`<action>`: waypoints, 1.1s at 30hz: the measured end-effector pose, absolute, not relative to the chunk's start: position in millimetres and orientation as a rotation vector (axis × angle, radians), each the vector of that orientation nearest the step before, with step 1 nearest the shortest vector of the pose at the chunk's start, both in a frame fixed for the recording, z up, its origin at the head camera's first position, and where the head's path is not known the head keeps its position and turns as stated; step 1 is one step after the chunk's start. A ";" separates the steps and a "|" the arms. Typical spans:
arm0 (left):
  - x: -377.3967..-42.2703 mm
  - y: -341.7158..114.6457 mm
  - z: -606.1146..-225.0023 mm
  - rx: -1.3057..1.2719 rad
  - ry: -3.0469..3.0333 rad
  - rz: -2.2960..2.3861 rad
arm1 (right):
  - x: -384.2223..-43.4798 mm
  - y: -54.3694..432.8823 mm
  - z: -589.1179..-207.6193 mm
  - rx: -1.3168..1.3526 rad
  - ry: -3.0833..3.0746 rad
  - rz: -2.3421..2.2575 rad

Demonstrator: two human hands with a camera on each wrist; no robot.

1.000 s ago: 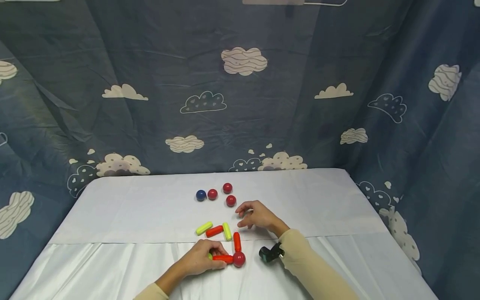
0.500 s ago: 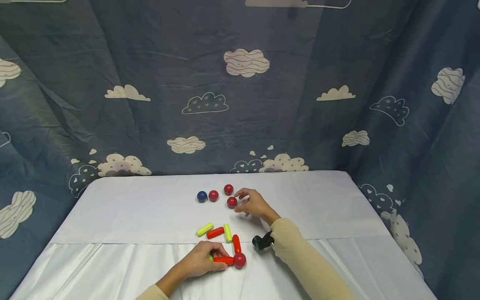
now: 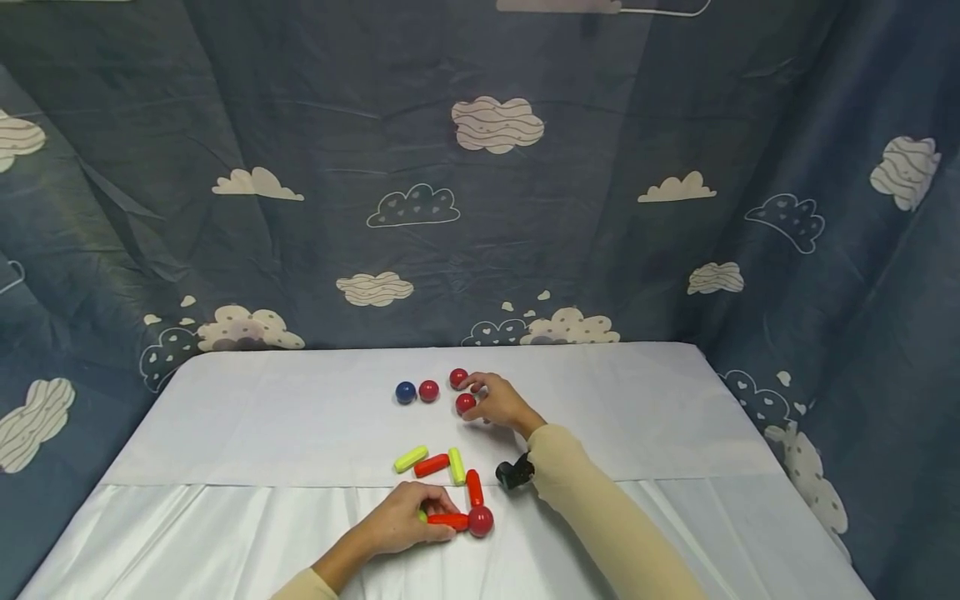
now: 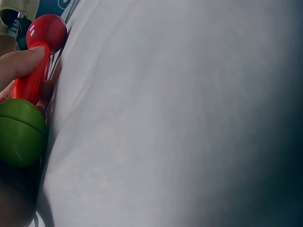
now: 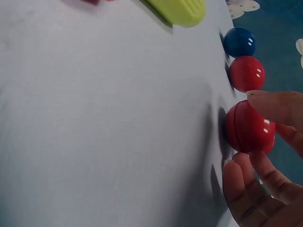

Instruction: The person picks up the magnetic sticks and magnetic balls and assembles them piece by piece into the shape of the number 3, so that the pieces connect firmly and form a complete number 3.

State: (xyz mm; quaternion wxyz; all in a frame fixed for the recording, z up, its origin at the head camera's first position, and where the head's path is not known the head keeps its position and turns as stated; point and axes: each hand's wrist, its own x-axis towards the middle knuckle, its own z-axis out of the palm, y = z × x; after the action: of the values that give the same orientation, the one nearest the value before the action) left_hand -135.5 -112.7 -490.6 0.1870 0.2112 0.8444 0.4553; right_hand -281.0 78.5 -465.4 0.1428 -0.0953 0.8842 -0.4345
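Note:
My left hand (image 3: 408, 517) pinches a red stick (image 4: 31, 85) between thumb and fingers. A red ball (image 3: 481, 521) sits at the stick's right end and a green ball (image 4: 21, 135) at its other end, mostly hidden by the hand in the head view. A second red stick (image 3: 475, 488) runs away from that red ball, toward the back. Farther back, my right hand (image 3: 498, 402) has its thumb and fingers around a loose red ball (image 5: 248, 126), which still rests on the white cloth. Its forefinger overlaps another red ball (image 3: 458, 378) behind.
Left of the right hand lie a blue ball (image 3: 406, 392) and a red ball (image 3: 429, 391). Between the hands are a yellow-green stick (image 3: 411, 459), a red stick (image 3: 431, 465) and another yellow-green stick (image 3: 457, 467). A cloud-patterned curtain (image 3: 300, 242) hangs behind the table.
My right hand has moved away from me and slightly left, and its thumb and fingers have come around the nearer loose red ball. My left hand keeps its hold on the red stick.

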 end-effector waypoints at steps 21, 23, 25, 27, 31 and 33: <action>-136.2 -112.9 -491.1 0.607 2.383 1.272 | -281.4 72.9 -469.1 -0.374 2.615 -1.064; -136.0 -113.1 -491.7 0.621 2.387 1.277 | -279.3 74.1 -468.3 -0.364 2.605 -1.063; -135.8 -113.2 -492.0 0.628 2.389 1.280 | -277.1 75.9 -467.7 -0.360 2.591 -1.067; -135.6 -112.5 -492.0 0.624 2.389 1.283 | -274.3 79.0 -467.3 -0.349 2.570 -1.079; -135.1 -112.0 -491.9 0.616 2.389 1.283 | -268.2 85.5 -468.0 -0.333 2.514 -1.122; -135.1 -112.1 -491.9 0.616 2.389 1.282 | -265.0 88.7 -468.4 -0.342 2.488 -1.137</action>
State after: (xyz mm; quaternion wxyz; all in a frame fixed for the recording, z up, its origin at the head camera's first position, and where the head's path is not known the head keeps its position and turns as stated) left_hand -135.1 -112.1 -491.9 0.1796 0.2180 0.8452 0.4536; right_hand -265.0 88.7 -468.4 0.1910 -0.1219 0.8859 -0.4047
